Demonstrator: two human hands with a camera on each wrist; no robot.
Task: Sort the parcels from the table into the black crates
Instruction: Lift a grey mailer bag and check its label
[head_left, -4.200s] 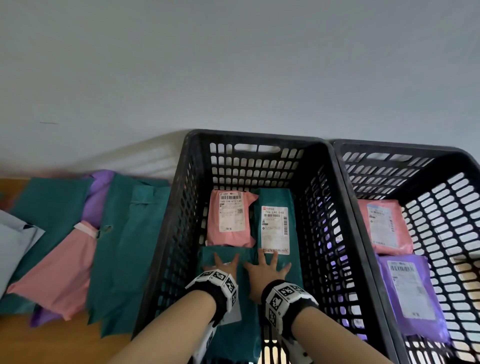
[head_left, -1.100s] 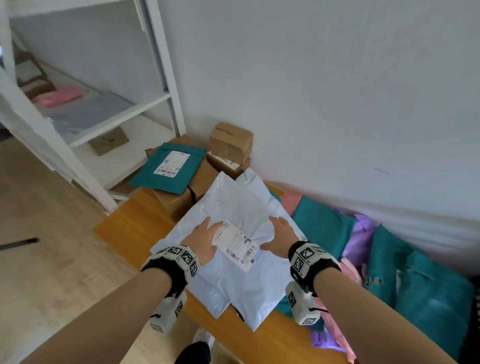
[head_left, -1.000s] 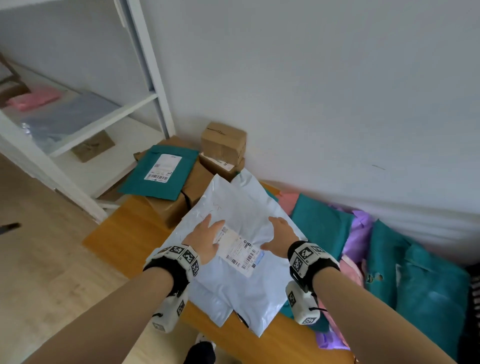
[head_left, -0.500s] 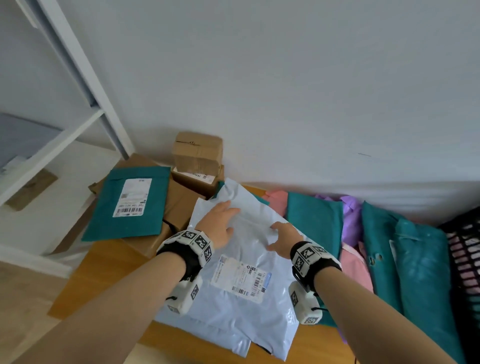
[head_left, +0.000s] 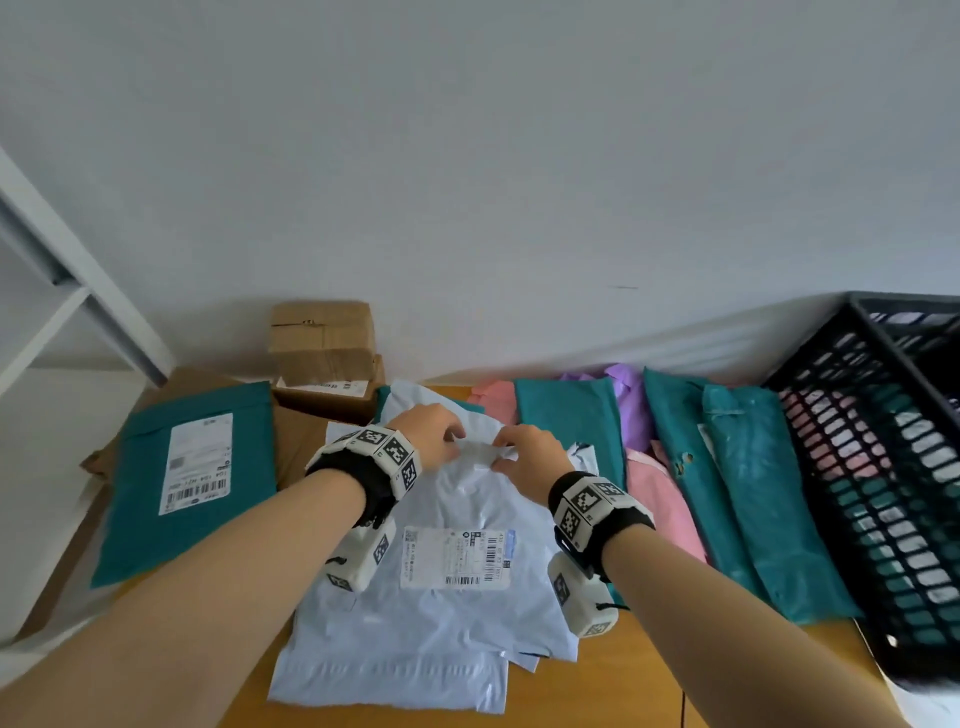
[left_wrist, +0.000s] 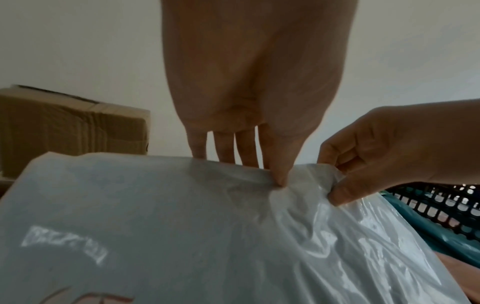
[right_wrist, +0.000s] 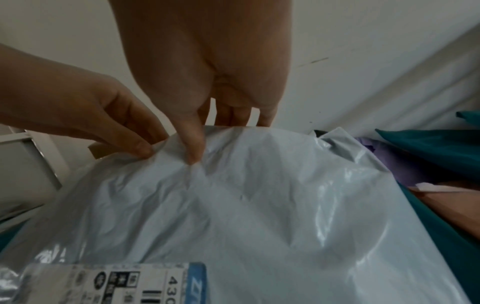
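Both hands pinch the far edge of the pale mailer on the table.

Head: mailer (head_left: 441, 597) lies flat atop the pile on the table (head_left: 639, 691), long axis running away from the person, label nearest; crate (head_left: 883, 467) to the right.
Left wrist: left hand (left_wrist: 249, 92) fingers (left_wrist: 279, 174) clamp thin, soft, likely light, slippery film.
Right wrist: right hand (right_wrist: 207, 72) clamps alongside; the edge is the best hold.

Count, head view: two hands (head_left: 434, 434), two light-blue mailers (head_left: 441, 613) stacked at 6 o'clock, four teal mailers (head_left: 187, 483), two pink mailers (head_left: 660, 499), one purple mailer (head_left: 628, 400), two cardboard boxes (head_left: 322, 338) at 11 o'clock, one black crate (head_left: 883, 467) at 3 o'clock.
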